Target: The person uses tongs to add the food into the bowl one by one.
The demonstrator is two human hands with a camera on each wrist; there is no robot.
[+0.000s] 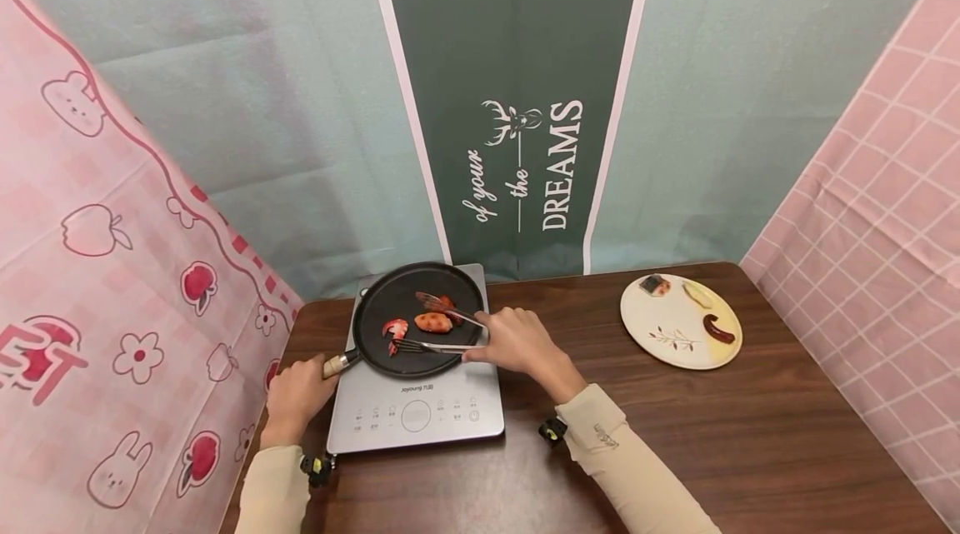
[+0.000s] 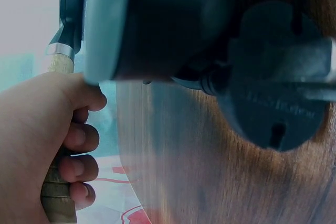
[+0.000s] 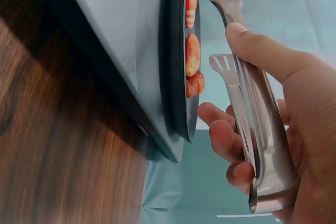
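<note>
My left hand (image 1: 298, 394) grips the wooden handle (image 2: 58, 198) of a flat black pan (image 1: 390, 280), fingers curled round it. The pan sits on a silver induction cooker (image 1: 459, 427). In my right hand (image 1: 522, 342) I hold metal tongs (image 3: 269, 153), their slotted ends spread apart above the pan. Inside the pan lie a red-and-white piece resembling shrimp (image 1: 395, 329), a browned piece like a chicken wing (image 1: 432, 322) and a darker reddish piece (image 3: 195, 85), partly behind the tongs in the head view. The right wrist view shows the tong ends apart from the food.
On the right of the brown wooden table (image 1: 570, 484) stands a cream plate (image 1: 643, 313). It carries a dark-wrapped piece (image 1: 656, 285), a pale green-yellow piece (image 1: 697, 295) and a brown curved sausage (image 1: 717, 329). Fabric-covered walls border the table's back and sides.
</note>
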